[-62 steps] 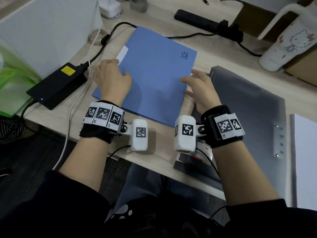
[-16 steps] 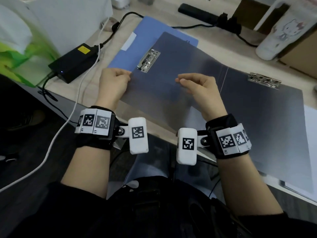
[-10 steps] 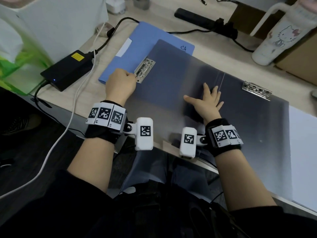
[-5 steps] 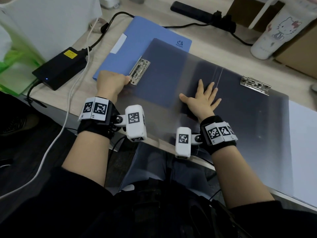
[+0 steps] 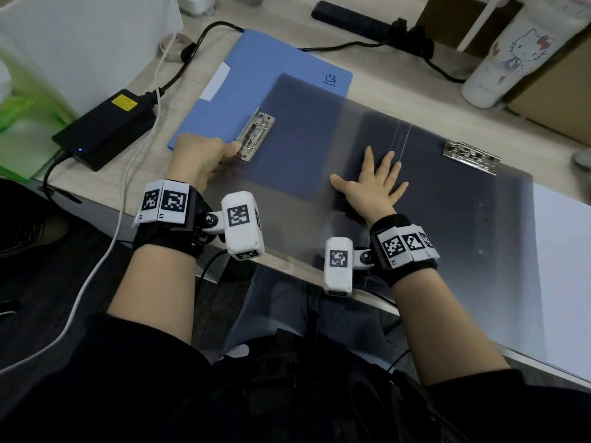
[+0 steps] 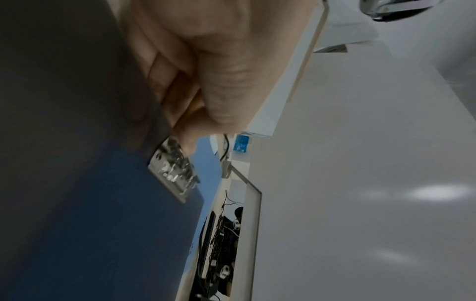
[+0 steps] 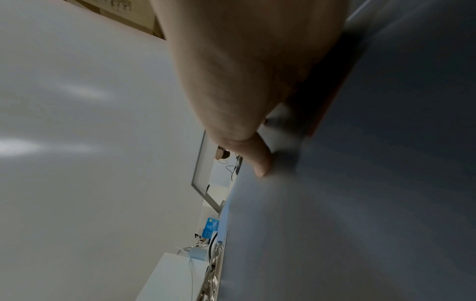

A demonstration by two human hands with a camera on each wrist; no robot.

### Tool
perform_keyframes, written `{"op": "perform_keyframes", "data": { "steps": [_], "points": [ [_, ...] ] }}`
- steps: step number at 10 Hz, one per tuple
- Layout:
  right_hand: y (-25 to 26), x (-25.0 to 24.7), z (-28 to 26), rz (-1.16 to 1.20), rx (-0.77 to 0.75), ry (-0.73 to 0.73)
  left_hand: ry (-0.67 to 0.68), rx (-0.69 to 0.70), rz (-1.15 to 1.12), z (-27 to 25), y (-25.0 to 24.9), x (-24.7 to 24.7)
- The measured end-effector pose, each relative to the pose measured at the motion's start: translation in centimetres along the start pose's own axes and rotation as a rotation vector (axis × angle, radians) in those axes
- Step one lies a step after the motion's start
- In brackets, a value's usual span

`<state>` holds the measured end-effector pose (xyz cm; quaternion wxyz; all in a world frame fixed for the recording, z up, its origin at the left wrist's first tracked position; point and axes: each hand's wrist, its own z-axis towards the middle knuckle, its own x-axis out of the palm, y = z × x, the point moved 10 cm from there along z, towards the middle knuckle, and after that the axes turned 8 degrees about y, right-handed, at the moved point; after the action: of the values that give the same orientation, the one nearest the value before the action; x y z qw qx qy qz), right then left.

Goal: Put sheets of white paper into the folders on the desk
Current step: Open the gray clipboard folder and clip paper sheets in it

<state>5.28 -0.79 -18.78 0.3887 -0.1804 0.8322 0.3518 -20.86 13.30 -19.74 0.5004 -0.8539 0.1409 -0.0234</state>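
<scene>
The grey folder [image 5: 431, 199] is laid open flat on the desk [image 5: 399, 91], its left half overlapping the blue folder [image 5: 256, 81]. It's pinned near the spine by the right hand [image 5: 372, 183], fingers spread wide and flat, probably so it won't spring shut. The left metal clip [image 5: 256, 135] is pinched at its near end by the left hand [image 5: 200, 158], fingers curled, likely to be levered open. The white paper [image 5: 563, 276] is waiting at the right, not yet loaded.

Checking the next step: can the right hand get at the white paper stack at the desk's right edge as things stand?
Probably yes. The right hand lies flat and empty on the open grey plastic folder, and the white paper stack sits uncovered just beyond the folder's right edge.
</scene>
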Motion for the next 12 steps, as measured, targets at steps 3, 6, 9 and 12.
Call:
{"op": "perform_keyframes", "data": {
  "steps": [3, 6, 9, 12],
  "points": [
    [-0.1, 0.0, 0.0, 0.021, -0.020, 0.022, -0.203, 0.297, 0.137, -1.5, -3.2, -2.3],
    [-0.2, 0.0, 0.0, 0.014, -0.021, 0.021, -0.031, 0.545, 0.049, -1.6, -6.3, 2.2],
    [-0.1, 0.0, -0.1, 0.008, -0.033, 0.030, 0.150, 0.397, 0.401, 1.2, -6.4, 6.5],
    [0.1, -0.5, -0.3, 0.017, -0.057, 0.135, 0.103, 0.400, 0.716, 0.0, -7.7, 9.0]
  ]
}}
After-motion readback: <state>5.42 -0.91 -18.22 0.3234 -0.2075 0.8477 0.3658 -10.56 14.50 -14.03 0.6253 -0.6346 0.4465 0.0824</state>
